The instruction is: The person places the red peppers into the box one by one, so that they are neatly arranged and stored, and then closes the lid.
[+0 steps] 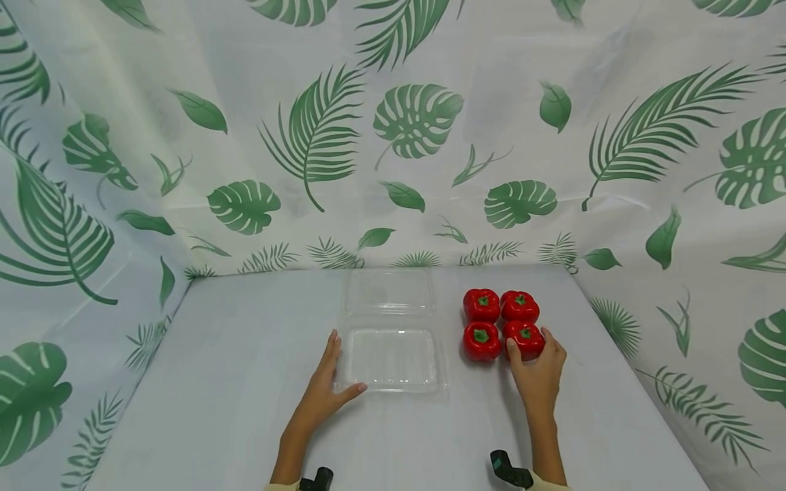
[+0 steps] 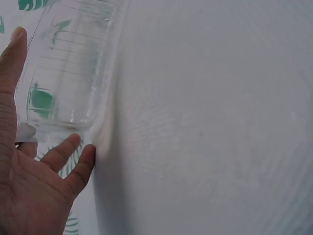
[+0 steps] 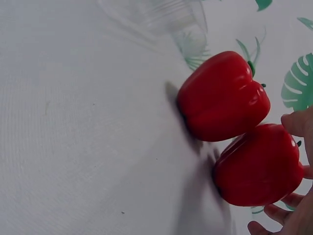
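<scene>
A clear plastic clamshell container (image 1: 393, 390) lies opened flat on the table, its lid (image 1: 389, 290) folded away to the far side. My left hand (image 1: 322, 395) is at its left near corner, fingers fairly straight and thumb spread along the front edge; the left wrist view shows this hand (image 2: 39, 191) beside the transparent wall (image 2: 73, 98). Several red bell peppers with green stems stand in two rows to the right. Around the near right bell pepper (image 1: 525, 335) curl the thumb and fingers of my right hand (image 1: 540, 375); the right wrist view shows that pepper (image 3: 259, 166) partly behind the fingers.
Touching or close to the held pepper are the near left pepper (image 1: 482, 342), the far left pepper (image 1: 481, 305) and the far right pepper (image 1: 520, 307). A white table (image 1: 233, 382) lies beneath everything. Leaf-patterned cloth (image 1: 430, 204) hangs behind and at both sides.
</scene>
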A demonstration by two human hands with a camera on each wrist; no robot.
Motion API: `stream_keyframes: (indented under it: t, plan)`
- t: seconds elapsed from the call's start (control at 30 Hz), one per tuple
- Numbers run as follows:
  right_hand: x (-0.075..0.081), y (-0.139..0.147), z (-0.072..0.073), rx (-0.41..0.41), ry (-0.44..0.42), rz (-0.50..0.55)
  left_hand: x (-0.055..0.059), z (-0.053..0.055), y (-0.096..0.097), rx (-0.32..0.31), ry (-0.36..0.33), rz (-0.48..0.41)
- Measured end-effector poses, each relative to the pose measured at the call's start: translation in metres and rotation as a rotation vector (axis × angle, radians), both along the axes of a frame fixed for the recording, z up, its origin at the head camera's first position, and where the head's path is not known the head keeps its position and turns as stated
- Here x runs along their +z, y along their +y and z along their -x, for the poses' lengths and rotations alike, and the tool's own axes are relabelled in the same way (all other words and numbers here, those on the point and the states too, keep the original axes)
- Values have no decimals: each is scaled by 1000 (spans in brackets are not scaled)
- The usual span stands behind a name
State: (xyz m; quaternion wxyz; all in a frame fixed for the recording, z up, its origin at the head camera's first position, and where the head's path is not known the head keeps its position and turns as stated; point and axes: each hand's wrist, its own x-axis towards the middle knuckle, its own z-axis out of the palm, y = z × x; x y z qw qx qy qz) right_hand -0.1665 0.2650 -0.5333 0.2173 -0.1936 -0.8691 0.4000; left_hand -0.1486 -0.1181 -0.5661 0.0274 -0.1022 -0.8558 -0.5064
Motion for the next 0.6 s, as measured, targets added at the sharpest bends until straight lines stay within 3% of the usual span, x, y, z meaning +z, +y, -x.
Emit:
stream_keyframes:
  t: [0.33,0.6]
  plan:
    - [-10,1,1,3,12,11,-1,-3,6,18,-6,-30]
    - [-16,1,3,20,99,53,-2,-2,6,24,-14,-32]
